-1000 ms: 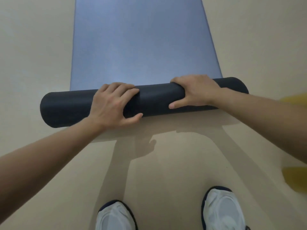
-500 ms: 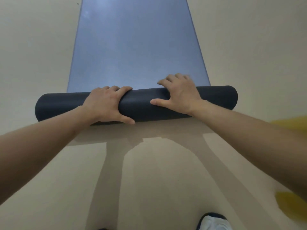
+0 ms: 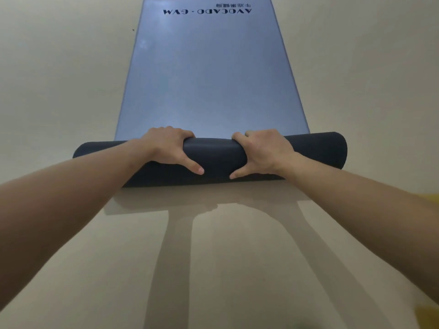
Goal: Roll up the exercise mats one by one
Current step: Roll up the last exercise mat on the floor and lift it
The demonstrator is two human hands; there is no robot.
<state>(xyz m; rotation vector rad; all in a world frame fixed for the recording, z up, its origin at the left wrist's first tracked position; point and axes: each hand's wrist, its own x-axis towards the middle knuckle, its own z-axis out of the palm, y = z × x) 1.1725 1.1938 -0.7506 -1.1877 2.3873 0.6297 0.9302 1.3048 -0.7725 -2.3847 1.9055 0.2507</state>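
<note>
Beige floor is filling most of what I am seeing through the head camera, running out to every edge. Lying on it, the blue-grey exercise mat is stretching from the centre toward 12 o'clock, its far end reaching the top edge. Its near part is sitting wound into a dark roll across the middle, ends pointing to 9 and 3 o'clock, joined to the flat sheet. A bare left forearm is coming in from 8 o'clock and a right forearm from 4 o'clock, both throwing long shadows toward 6 o'clock. The left hand is gripping the roll on the 9 o'clock side of its middle, fingers curling together over the top to the far side, where I am losing the tips, and thumb spreading along the near face toward 4 o'clock. The right hand is gripping it on the 3 o'clock side the same way, thumb reaching toward 8 o'clock. The two thumbs are lying near each other but apart. Black lettering reading AVOCADO · GYM, upside down to me, is showing at the mat's far end. A blurred yellow patch is sitting at 4 o'clock, and I cannot tell what it is.
</note>
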